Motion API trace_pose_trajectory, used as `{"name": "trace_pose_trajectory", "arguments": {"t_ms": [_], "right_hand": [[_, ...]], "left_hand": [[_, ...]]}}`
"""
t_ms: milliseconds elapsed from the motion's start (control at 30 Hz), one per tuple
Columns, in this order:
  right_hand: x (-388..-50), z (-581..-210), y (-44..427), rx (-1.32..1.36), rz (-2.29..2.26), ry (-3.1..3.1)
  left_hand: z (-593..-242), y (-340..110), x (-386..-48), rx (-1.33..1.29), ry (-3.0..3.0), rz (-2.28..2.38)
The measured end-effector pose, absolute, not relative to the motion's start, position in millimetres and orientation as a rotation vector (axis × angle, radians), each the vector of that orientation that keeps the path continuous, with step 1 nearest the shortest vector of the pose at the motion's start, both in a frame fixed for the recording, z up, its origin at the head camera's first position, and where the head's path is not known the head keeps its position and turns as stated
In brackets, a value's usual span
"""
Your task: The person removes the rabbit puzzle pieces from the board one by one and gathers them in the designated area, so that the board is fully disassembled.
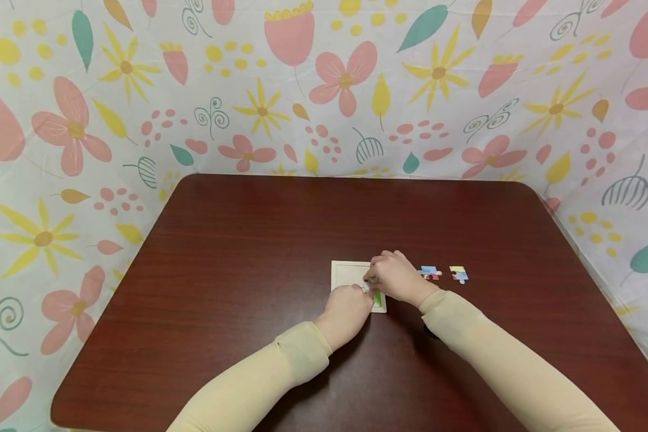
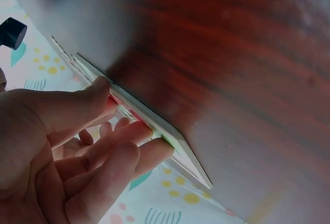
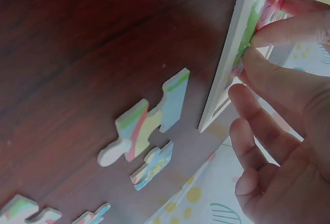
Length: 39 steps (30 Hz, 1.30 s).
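Note:
A small, light wooden jigsaw tray (image 1: 342,267) lies on the table under both hands. Coloured pieces with green and red show along its near side, partly hidden by fingers. My left hand (image 1: 345,312) rests at the tray's near left; in the left wrist view its thumb is by the near rim and its loosely bent fingers (image 2: 154,154) touch the pieces inside. From the right, my right hand (image 1: 398,277) reaches over the tray. In the right wrist view its thumb and forefinger pinch a jigsaw piece (image 3: 238,68) at the green part, mostly covered by the fingertips.
To the right of the tray lie loose jigsaw pieces, one blue and red (image 1: 429,272), another yellow and blue (image 1: 458,274). Several loose pieces show in the right wrist view, one large (image 3: 139,126). The dark red wooden table (image 1: 237,240) meets a flower-patterned cloth (image 1: 302,120) behind.

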State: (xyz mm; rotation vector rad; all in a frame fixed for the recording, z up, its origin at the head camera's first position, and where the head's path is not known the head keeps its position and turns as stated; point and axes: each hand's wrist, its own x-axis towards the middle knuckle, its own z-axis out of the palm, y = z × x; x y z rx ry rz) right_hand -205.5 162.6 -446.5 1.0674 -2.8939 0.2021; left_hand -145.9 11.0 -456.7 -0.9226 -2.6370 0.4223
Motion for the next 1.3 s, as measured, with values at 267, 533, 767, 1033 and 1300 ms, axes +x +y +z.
{"name": "trace_pose_trajectory", "arguments": {"t_ms": [267, 533, 767, 1033, 1300], "right_hand": [[-210.1, -447.0, 158.1, 1.039, 0.302, -2.905], [-218.2, -444.0, 160.9, 0.959, 0.674, -3.106], [-221.0, -449.6, 165.7, 0.929, 0.811, -3.133], [-222.0, -449.1, 165.6, 0.930, 0.827, -3.114], [-215.9, -444.6, 165.6, 0.895, 0.858, -3.090]], "left_hand": [[-455.7, 9.7, -145.6, -0.939, -2.616, 0.390], [-454.8, 10.1, -145.3, -0.966, -2.619, 0.422], [-455.7, 13.2, -142.6, -0.953, -2.645, 0.395], [-455.4, 13.5, -142.6, -0.929, -2.659, 0.419], [-456.9, 13.5, -144.3, -0.931, -2.654, 0.412]]}}
